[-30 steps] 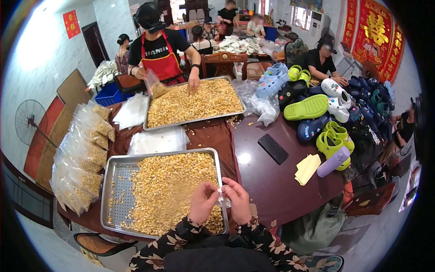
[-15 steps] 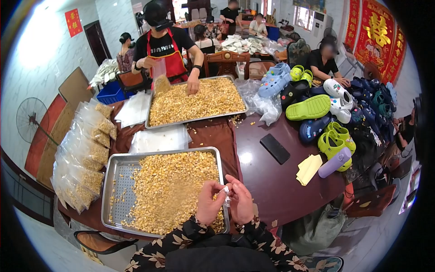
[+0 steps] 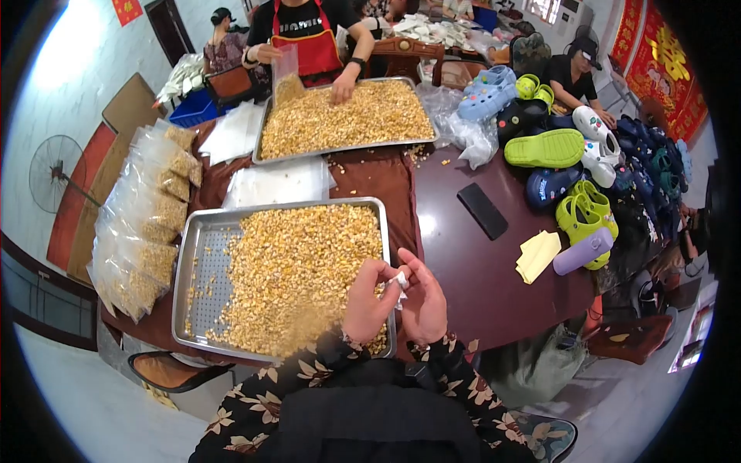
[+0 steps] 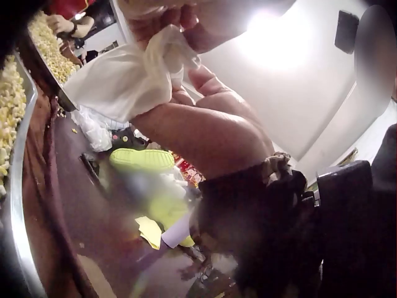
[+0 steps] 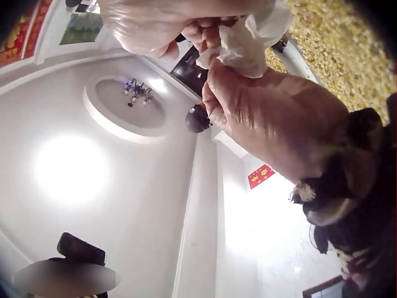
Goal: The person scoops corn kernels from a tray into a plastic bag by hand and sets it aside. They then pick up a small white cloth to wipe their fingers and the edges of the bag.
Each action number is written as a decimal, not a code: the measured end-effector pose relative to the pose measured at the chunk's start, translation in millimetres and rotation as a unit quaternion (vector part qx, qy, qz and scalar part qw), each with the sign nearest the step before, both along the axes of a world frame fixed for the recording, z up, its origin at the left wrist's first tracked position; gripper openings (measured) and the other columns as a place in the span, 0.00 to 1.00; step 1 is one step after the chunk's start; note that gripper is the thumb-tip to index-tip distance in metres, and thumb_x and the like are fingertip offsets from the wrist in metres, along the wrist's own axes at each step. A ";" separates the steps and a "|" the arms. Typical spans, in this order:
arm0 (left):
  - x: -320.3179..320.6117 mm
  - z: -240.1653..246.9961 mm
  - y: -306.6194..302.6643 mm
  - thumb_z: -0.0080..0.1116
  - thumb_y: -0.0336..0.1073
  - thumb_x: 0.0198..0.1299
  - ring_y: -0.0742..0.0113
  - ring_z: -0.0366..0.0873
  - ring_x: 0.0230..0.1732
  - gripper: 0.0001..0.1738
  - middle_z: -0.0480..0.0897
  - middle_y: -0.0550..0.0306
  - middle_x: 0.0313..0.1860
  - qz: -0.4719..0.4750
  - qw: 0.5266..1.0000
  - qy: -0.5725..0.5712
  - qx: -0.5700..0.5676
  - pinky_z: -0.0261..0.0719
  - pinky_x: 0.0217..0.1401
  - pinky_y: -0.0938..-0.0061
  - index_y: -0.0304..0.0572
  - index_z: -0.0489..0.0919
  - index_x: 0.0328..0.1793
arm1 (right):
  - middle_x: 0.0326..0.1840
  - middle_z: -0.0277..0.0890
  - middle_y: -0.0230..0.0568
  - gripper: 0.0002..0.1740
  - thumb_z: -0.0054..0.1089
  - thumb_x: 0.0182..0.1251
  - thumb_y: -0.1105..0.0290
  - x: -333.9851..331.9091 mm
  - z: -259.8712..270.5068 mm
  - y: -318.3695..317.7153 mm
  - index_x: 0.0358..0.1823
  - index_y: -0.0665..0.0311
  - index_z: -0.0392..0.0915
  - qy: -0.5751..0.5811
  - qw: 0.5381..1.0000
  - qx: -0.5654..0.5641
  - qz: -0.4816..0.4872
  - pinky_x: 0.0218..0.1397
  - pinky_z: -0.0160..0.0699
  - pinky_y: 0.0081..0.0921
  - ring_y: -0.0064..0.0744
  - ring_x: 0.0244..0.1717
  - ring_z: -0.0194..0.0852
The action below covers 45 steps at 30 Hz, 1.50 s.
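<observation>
Over the right edge of the near tray, both hands meet at a crumpled white tissue (image 3: 395, 287). My left hand (image 3: 369, 302) pinches it between thumb and fingers. My right hand (image 3: 424, 307) grips the other side with its fingertips. From the left wrist, the tissue (image 4: 133, 77) hangs as a thin, loose sheet; the right wrist view shows it bunched between the fingers (image 5: 245, 46). Below lies the perforated metal tray (image 3: 184, 270), heaped with yellow corn kernels (image 3: 301, 255). Part of the tissue is hidden by the fingers.
Filled clear bags (image 3: 143, 224) line the left side. Behind are flat empty bags (image 3: 278, 183) and a second corn tray (image 3: 347, 148), where a person in a red apron (image 3: 309, 54) works. On the right are a phone (image 3: 482, 210), yellow cloth (image 3: 538, 256), purple bottle (image 3: 583, 252) and piled clogs (image 3: 544, 147).
The head view has tilted down, so the tray and table sit higher in it. My hands stay together on the tissue, their fingers shifting around it. The person opposite lowers a bag to the corn.
</observation>
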<state>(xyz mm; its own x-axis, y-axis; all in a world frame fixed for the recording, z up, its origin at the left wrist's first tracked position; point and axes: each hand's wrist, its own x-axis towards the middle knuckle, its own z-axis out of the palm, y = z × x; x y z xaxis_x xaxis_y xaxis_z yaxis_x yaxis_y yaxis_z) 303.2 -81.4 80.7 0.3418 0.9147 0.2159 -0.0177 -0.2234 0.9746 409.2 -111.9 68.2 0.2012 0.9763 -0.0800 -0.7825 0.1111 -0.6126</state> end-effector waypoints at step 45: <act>-15.2 23.9 -5.0 0.49 0.30 0.65 0.76 0.72 0.44 0.11 0.74 0.60 0.44 -0.039 0.977 -0.156 -0.137 0.70 0.49 0.81 0.36 0.71 0.52 | 0.40 0.67 0.27 0.16 0.58 0.61 0.75 1.1 9.4 0.5 0.50 0.64 0.70 -0.241 0.969 0.053 -0.003 0.46 0.65 0.15 0.15 0.41 0.65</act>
